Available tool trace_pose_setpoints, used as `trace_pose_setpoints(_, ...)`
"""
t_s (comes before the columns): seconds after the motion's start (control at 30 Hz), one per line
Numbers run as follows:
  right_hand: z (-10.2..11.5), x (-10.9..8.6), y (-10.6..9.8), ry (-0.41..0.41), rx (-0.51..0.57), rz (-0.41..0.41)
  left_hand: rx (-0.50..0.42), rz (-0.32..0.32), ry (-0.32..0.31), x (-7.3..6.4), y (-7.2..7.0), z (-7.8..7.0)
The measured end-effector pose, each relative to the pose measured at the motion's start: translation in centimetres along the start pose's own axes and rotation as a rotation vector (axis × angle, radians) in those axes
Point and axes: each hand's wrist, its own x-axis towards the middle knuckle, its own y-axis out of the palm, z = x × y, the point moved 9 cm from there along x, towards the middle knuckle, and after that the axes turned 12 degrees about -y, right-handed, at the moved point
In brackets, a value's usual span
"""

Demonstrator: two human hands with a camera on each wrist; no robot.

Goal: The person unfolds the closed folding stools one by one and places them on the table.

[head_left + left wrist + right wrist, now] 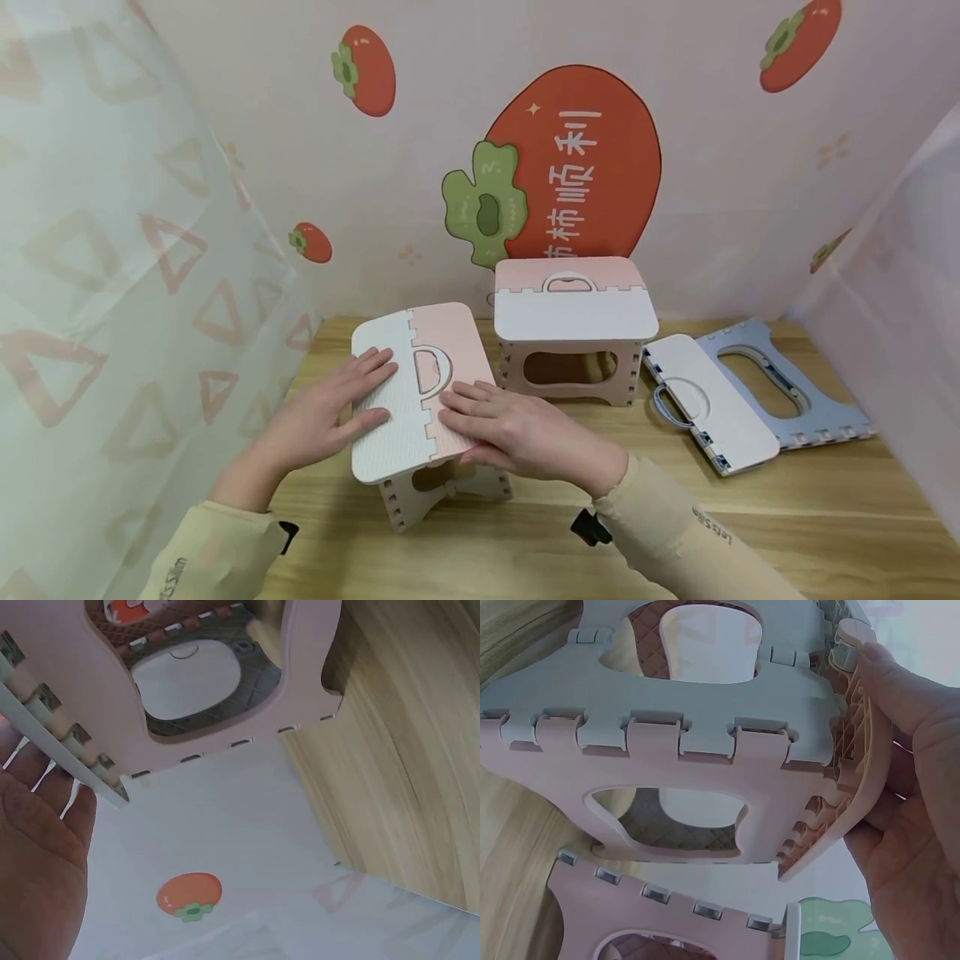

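A white and pink folding stool (382,392) stands with its legs spread at the left of the table. Its top lies flat, with a white handle (444,367) along the middle seam. My left hand (337,408) rests on the white half, fingers straight. On the pink half lies my right hand (517,429), fingers extended and thumb along the near edge. In the right wrist view, the right thumb (881,660) touches the edge of the top beside the ribbed underside. The left wrist view shows a pink leg panel (307,660) with an oval opening.
Behind and to the right stands a second pink and white folding stool (573,321). A blue and white one (720,408) lies partly folded at the right of the wooden table (525,550). Patterned cloth (405,183) walls the back and both sides.
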Motion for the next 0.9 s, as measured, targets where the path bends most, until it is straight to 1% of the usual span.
trace_pose_setpoints(0.17,0.0,0.0,0.1,0.008,0.028,-0.014,0.016,-0.020,0.031,0.2,0.0,0.4)
trace_pose_setpoints(0.4,0.0,-0.1,0.0,0.033,0.035,0.004,0.035,-0.027,0.006,0.1,0.2,0.5)
trace_pose_setpoints(0.53,0.0,-0.1,0.1,0.039,0.050,-0.007,0.042,-0.042,0.001,-0.4,0.2,0.4)
trace_pose_setpoints(0.67,0.0,-0.2,0.2,0.042,0.058,-0.007,0.042,-0.072,0.014,-1.0,0.1,0.4)
trace_pose_setpoints(0.8,-0.1,-0.2,0.4,0.038,0.033,0.015,0.062,-0.102,0.036,-1.6,0.1,0.2)
trace_pose_setpoints(0.9,-0.3,-0.3,0.4,0.039,-0.005,0.033,0.081,-0.115,0.053,-2.1,0.1,0.0)
